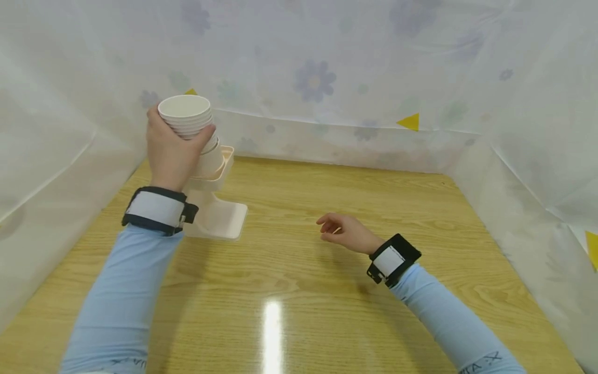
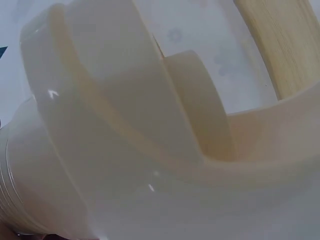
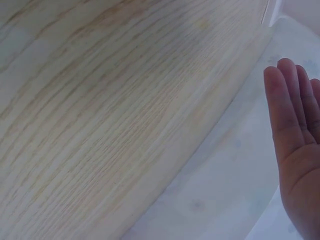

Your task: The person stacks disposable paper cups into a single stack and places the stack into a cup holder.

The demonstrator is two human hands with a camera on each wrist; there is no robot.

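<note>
My left hand [image 1: 169, 156] grips a stack of white cups [image 1: 184, 110], thumb on the near right side and fingers round the far left. The stack stands nearly upright, its lower end at the round top of a cream cup dispenser [image 1: 224, 215] with a flat base and a side tray. Close up in the left wrist view, the dispenser's glossy body [image 2: 115, 105] fills most of the picture, and the ribbed cup rims [image 2: 9, 185] show at the left edge. My right hand [image 1: 350, 232] hovers over the table with loosely bent fingers, holding nothing.
The wood-grain table [image 1: 299, 270] has a bright light reflection near its front. White flowered sheeting [image 1: 317, 140] walls the back and both sides. Yellow triangle markers [image 1: 410, 122] are stuck on the sheeting.
</note>
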